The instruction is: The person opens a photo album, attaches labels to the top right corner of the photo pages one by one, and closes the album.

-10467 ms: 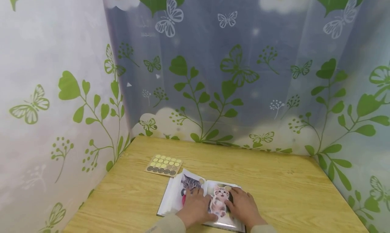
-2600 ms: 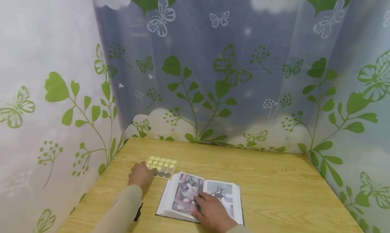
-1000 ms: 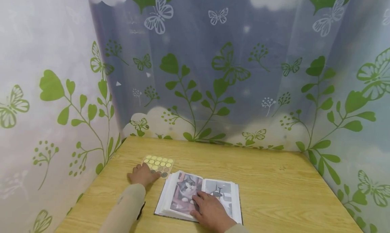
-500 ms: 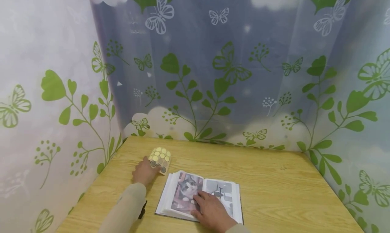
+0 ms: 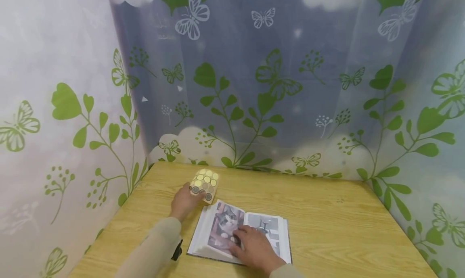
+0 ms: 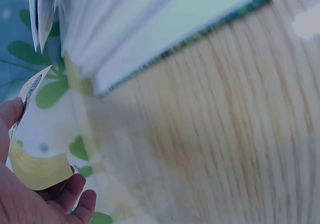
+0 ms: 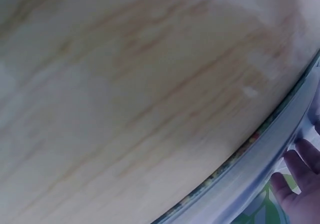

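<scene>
sticker sheet (image 5: 207,181) has shifted right, pinched by the left hand (image 5: 184,202); right hand (image 5: 256,249) rests loosely on the photo book (image 5: 227,223).

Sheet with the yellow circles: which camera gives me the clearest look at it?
The head view: the sheet faces that camera, showing its yellow and dark circles, with the left hand covering part of it. The left wrist view catches just a curved section and an angled strip; the right wrist view doesn't show it.

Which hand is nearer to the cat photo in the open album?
Right: the right hand rests on the album, partly over the cat photo. The left hand, off to the photo's left, holds the sticker sheet.
</scene>
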Available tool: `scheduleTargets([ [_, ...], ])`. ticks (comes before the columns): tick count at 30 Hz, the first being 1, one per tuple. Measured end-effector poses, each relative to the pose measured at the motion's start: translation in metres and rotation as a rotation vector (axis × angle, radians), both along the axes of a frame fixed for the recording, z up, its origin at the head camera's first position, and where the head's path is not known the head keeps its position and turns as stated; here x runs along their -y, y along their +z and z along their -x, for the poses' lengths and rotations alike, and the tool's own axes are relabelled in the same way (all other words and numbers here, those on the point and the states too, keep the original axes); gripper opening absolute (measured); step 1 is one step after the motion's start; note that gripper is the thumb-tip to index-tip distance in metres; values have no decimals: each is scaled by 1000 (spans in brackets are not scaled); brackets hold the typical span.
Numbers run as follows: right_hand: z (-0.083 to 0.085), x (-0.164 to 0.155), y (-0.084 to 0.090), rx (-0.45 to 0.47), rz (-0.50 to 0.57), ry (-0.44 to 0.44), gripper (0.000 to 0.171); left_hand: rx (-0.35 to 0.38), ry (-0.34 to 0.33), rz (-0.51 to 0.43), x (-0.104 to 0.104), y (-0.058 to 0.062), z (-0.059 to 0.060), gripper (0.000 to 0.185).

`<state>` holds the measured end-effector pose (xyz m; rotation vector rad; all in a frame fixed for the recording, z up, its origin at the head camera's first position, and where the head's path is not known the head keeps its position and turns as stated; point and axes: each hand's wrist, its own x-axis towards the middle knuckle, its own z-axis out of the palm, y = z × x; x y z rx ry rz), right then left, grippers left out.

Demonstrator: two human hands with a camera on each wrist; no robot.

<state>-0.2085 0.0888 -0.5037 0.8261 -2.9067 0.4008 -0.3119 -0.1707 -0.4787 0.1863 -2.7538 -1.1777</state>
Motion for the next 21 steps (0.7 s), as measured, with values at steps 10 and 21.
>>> scheduleTargets([
  [10, 5, -2, 0, -34, 71, 5, 39, -61, -44, -58, -21, 17, -6, 69],
  [21, 14, -9, 5, -8, 198, -22, 28, -61, -81, -127, -38, 39, -14, 81],
])
